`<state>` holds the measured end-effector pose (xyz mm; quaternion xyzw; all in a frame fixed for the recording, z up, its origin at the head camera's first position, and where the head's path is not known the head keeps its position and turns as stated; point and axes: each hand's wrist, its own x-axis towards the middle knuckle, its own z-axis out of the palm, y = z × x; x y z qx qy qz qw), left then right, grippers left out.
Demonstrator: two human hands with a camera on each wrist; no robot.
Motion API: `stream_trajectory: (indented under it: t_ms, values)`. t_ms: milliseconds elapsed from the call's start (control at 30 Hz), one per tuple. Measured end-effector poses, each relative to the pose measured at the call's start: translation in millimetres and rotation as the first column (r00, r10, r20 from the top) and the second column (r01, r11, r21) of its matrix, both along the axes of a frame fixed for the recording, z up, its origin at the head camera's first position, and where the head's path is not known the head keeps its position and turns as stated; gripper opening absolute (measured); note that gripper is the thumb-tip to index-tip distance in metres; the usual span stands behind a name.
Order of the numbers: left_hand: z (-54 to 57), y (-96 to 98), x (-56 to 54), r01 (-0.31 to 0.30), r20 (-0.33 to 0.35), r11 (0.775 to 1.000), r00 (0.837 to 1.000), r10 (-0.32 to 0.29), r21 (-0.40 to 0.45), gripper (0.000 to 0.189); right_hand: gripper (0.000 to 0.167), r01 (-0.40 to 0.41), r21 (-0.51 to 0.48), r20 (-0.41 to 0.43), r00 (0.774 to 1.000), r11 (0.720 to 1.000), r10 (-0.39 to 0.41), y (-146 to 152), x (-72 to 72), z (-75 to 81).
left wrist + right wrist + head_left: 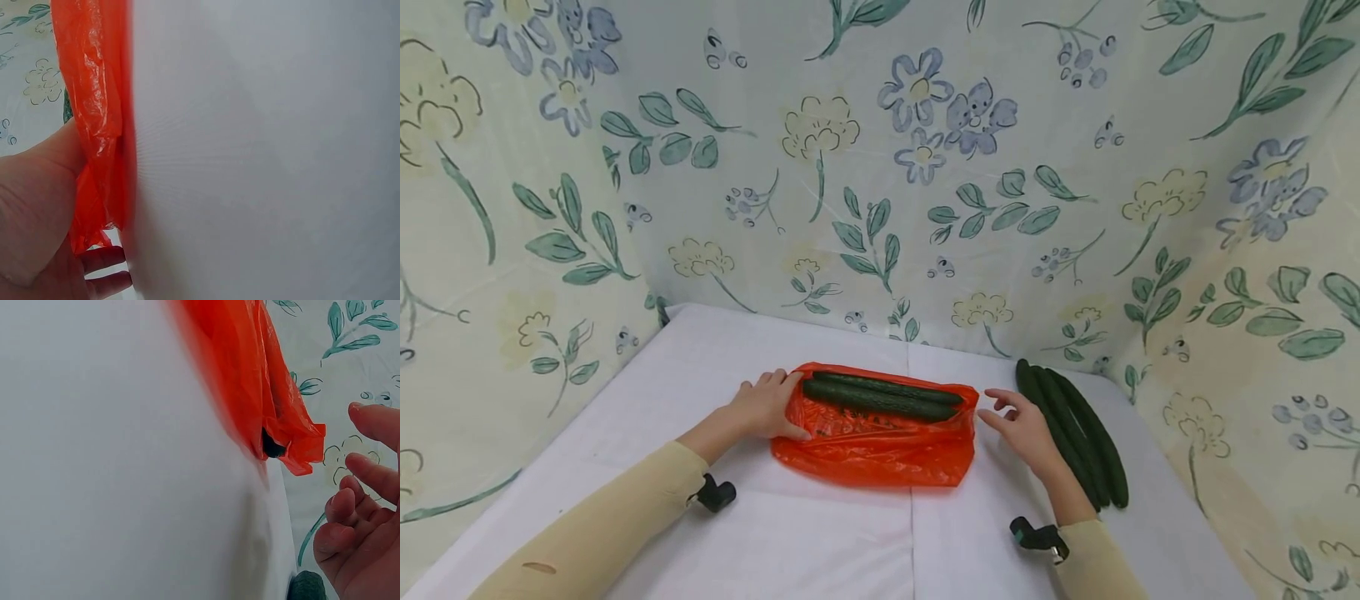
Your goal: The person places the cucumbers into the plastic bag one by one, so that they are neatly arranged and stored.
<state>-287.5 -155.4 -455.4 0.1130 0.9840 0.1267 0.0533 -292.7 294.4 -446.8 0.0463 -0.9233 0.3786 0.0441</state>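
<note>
A red plastic bag (880,458) lies on the white table, its mouth spread wide. Two long dark green cucumbers (883,398) lie side by side inside it. At the bag's left end my left hand (767,407) holds the edge, thumb on the near side and fingers at the far side. The left wrist view shows the thumb partly hidden behind the crumpled red plastic (100,119). Just off the bag's right end is my right hand (1022,429), empty, its fingers loosely bent. In the right wrist view a gap separates those fingers (369,472) from the bag.
Three more cucumbers (1078,437) lie together on the right of the table, beside and partly behind the right forearm. A flower-patterned cloth (880,167) hangs along the back and both sides. The white tablecloth (805,542) has a seam down its middle.
</note>
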Motion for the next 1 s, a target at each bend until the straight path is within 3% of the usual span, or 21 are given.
stream_trajectory:
  t_ms: [200,567,733,1000]
  values:
    - [-3.5,-1.3,-1.9,0.003,-0.007,1.0,1.0,-0.003,-0.001,0.118,0.055,0.044,-0.039,0.014,0.999,0.998,-0.043,12,-2.6,4.4]
    - [-3.8,-2.5,-0.5,0.01,0.007,1.0,1.0,-0.01,-0.007,0.117,0.063,0.165,-0.001,0.037,0.986,0.986,-0.165,36,-3.3,8.8]
    - [-2.9,-2.0,0.4,0.018,0.007,1.0,1.0,-0.018,-0.019,0.117,0.063,0.177,0.007,-0.007,0.984,0.984,-0.177,53,-5.1,10.5]
    - [-4.9,-2.8,-1.5,0.021,-0.002,0.999,1.0,-0.021,-0.026,0.117,0.075,0.206,-0.01,0.029,0.978,0.979,-0.205,77,-5.3,7.9]
